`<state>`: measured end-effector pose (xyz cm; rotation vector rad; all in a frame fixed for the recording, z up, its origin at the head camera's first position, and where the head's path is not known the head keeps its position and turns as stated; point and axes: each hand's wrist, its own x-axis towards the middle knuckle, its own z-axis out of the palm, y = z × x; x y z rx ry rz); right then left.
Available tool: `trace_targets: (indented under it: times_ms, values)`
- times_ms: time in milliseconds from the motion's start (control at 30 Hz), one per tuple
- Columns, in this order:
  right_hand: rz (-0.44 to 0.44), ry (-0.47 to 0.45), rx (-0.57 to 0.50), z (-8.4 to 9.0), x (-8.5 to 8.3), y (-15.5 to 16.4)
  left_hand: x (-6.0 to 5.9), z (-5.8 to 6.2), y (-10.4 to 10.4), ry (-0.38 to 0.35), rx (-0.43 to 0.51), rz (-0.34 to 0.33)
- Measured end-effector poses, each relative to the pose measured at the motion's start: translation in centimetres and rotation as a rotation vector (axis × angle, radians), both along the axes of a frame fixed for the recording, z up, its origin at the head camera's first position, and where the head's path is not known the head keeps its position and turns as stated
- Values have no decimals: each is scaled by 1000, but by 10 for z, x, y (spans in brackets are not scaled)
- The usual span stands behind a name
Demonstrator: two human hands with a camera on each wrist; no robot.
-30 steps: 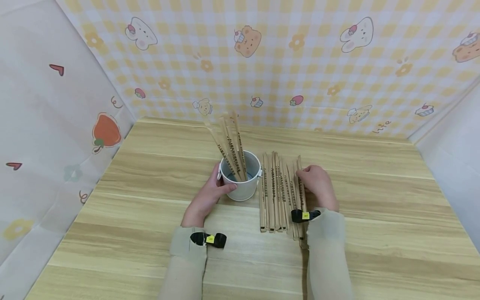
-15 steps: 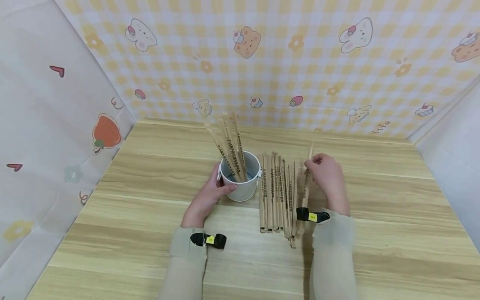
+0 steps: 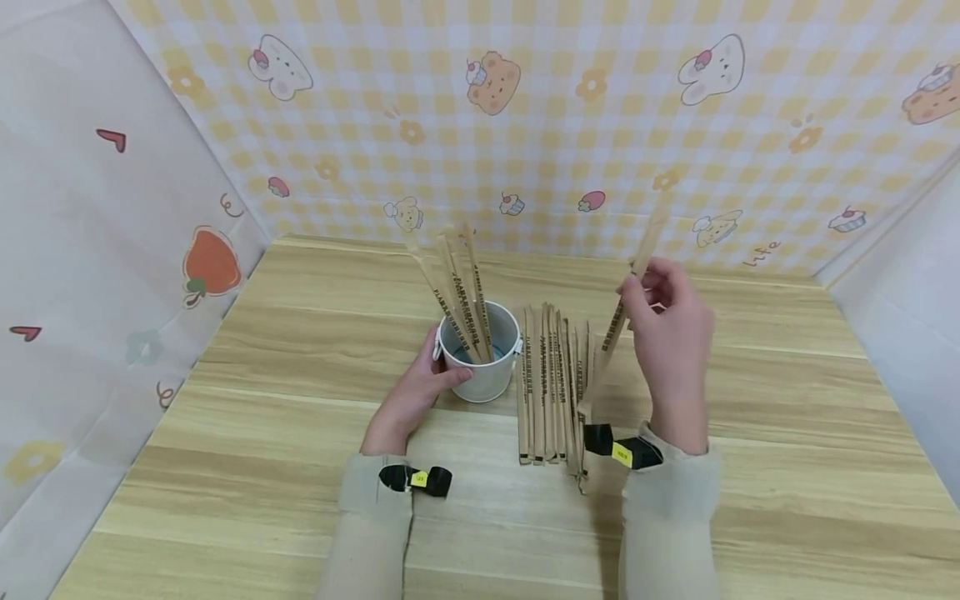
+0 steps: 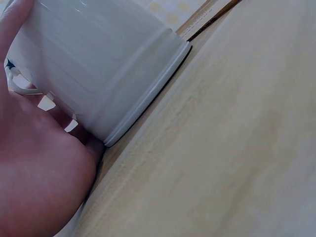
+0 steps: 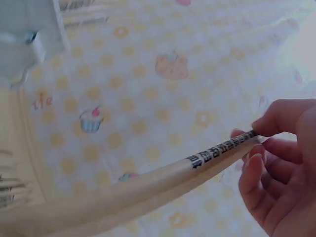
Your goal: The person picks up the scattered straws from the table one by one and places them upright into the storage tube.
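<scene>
A small white metal bucket [image 3: 486, 383] stands upright on the table, and several paper-wrapped straws [image 3: 467, 312] lean in it, tops toward the back left. My left hand [image 3: 416, 393] holds the bucket's left side, thumb across its front; the left wrist view shows the palm beside the bucket wall [image 4: 98, 64]. My right hand [image 3: 675, 325] pinches one paper-wrapped straw [image 3: 613, 333] between thumb and fingers, raised and tilted, its lower end toward the row. In the right wrist view this straw [image 5: 148, 192] has dark print near the fingertips [image 5: 256, 165].
A row of several more wrapped straws [image 3: 551, 392] lies side by side on the wooden table [image 3: 787, 433], just right of the bucket. A yellow checked cloth [image 3: 600, 117] hangs behind the table, with a pale sheet [image 3: 97, 250] along the left.
My right hand has taken a wrapped straw from the right end of the row and lifted it up, back and slightly right. My left hand and the bucket stay put.
</scene>
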<state>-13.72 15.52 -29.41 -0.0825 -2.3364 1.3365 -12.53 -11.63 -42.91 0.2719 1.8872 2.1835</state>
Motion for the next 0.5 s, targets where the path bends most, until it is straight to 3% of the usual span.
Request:
trace_targets:
  times_ms: [333, 500]
  values:
    - [97, 459, -405, 45, 30, -37, 0, 0, -1, 0, -11, 6]
    - [152, 597, -532, 54, 35, -50, 1, 2, 0, -19, -17, 9]
